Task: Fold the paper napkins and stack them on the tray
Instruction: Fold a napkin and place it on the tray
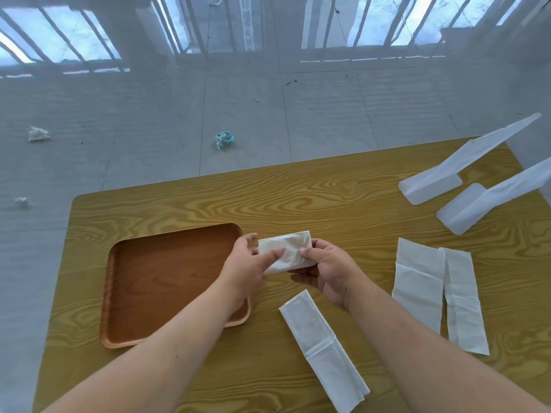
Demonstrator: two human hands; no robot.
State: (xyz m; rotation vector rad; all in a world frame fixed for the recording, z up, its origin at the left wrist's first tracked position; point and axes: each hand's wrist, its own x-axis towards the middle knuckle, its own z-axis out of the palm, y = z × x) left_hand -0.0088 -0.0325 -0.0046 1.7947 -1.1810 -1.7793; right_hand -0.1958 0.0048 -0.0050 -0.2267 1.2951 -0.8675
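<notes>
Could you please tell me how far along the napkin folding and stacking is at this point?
Nothing is stacked yet: the brown wooden tray holds no napkins. In hand, the left hand and right hand hold one folded white paper napkin beside the tray. Left to do: three long white napkins lie on the yellow wood-grain table, one near the person and two at the right.

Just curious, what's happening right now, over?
Both hands, left hand and right hand, gripping one folded napkin. Tray empty. Three napkins waiting. Nothing blocking.
</notes>
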